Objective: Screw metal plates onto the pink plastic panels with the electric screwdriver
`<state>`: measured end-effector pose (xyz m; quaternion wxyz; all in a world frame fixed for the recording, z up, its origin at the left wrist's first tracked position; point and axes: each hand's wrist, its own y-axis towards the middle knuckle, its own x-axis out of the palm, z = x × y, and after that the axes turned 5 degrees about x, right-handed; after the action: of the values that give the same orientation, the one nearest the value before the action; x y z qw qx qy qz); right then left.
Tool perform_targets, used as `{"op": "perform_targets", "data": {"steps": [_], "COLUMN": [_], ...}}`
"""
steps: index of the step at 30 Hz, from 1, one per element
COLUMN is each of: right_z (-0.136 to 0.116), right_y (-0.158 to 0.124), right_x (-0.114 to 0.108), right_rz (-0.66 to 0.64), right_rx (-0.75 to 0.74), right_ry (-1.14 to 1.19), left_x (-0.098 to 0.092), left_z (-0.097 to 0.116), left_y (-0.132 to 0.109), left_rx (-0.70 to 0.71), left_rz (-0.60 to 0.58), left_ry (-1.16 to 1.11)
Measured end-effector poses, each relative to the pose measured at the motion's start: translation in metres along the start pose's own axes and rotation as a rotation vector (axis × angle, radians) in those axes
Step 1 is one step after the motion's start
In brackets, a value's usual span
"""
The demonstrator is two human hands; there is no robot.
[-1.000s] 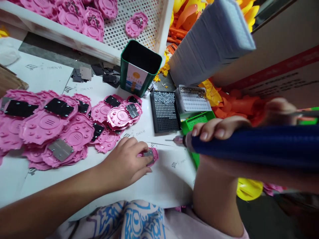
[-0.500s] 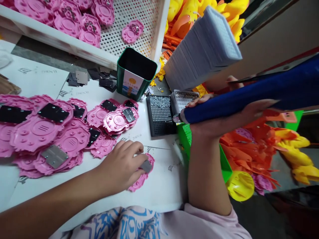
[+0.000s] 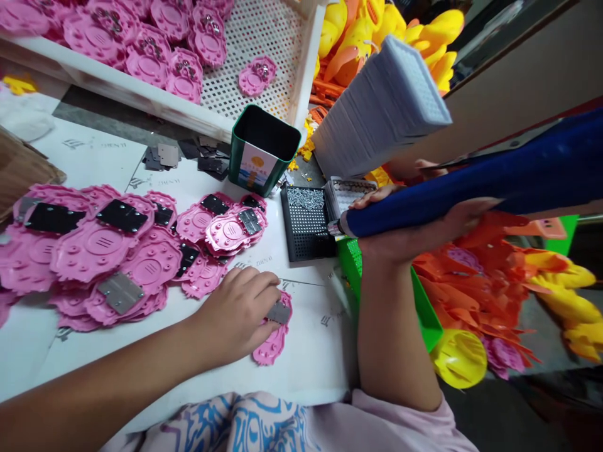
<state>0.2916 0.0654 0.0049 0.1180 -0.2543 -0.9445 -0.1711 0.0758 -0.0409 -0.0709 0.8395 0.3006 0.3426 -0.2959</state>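
My left hand (image 3: 235, 314) lies on a pink plastic part (image 3: 272, 344) near the table's front edge, fingers pressing a small grey metal plate (image 3: 279, 312) onto it. My right hand (image 3: 414, 226) is wrapped round a blue electric screwdriver (image 3: 471, 185), whose tip hangs over the black screw tray (image 3: 306, 220). A heap of pink parts (image 3: 103, 251) with black and grey plates lies at the left.
A green tin (image 3: 261, 150) stands behind the screw tray. Loose metal plates (image 3: 188, 154) lie beside it. A white perforated crate (image 3: 264, 37) with pink parts is at the back. A stack of white trays (image 3: 381, 113) and orange and yellow plastic parts (image 3: 494, 276) fill the right.
The screwdriver has risen from beside the pink part and swung back over the black screw tray. My left hand has stayed on the pink part and plate.
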Motion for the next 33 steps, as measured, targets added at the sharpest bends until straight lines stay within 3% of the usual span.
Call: {"op": "perform_targets", "data": {"steps": [9,25,33], "right_z": [0.008,0.005,-0.004], "right_y": [0.001,-0.003,-0.006], "right_x": [-0.013,-0.010,-0.011], "right_rz": [-0.028,-0.019,-0.071], "right_rx": [-0.087,0.086,0.168], "right_ry": [-0.043,-0.017,0.024], "left_x": [-0.009,-0.005,-0.011], "left_z": [0.000,0.000,0.007], "left_y": [0.001,0.000,-0.001], "left_rx": [-0.007,-0.036,-0.125], "left_rz": [-0.082,-0.071,-0.133], "left_ry": [-0.021,-0.045,-0.072]}}
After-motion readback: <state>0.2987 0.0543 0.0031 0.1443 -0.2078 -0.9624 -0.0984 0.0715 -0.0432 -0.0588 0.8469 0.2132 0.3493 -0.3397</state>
